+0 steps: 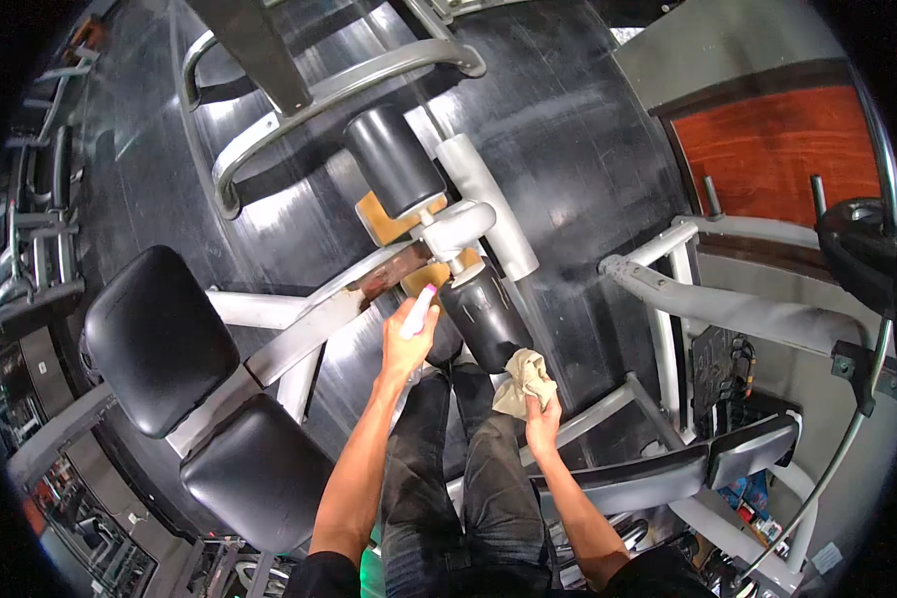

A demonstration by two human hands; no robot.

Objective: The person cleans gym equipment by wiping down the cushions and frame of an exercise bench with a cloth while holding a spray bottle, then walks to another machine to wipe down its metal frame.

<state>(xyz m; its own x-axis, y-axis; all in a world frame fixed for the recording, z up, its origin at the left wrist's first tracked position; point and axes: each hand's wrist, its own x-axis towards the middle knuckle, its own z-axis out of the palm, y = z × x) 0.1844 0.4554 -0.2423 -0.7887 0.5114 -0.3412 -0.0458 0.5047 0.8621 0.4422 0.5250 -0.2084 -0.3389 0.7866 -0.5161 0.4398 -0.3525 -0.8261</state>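
Observation:
My left hand (406,340) is closed around the top of a bottle, with its white and pink spray head (418,310) pointing up past the thumb. In my right hand (542,418) is a crumpled beige cloth (525,383), close by the lower end of a black foam roller pad (488,314). Whether the cloth touches the pad I cannot tell. A second black roller pad (395,159) lies farther off, on the other side of the same grey metal joint (460,228). The bottle's body is mostly hidden by my left hand.
Two black padded seats (161,340) on a grey frame stand at the left. A long padded bench (628,475) and metal frame (717,295) are at the right. Curved metal feet (359,71) of another machine lie ahead on the dark floor (568,142).

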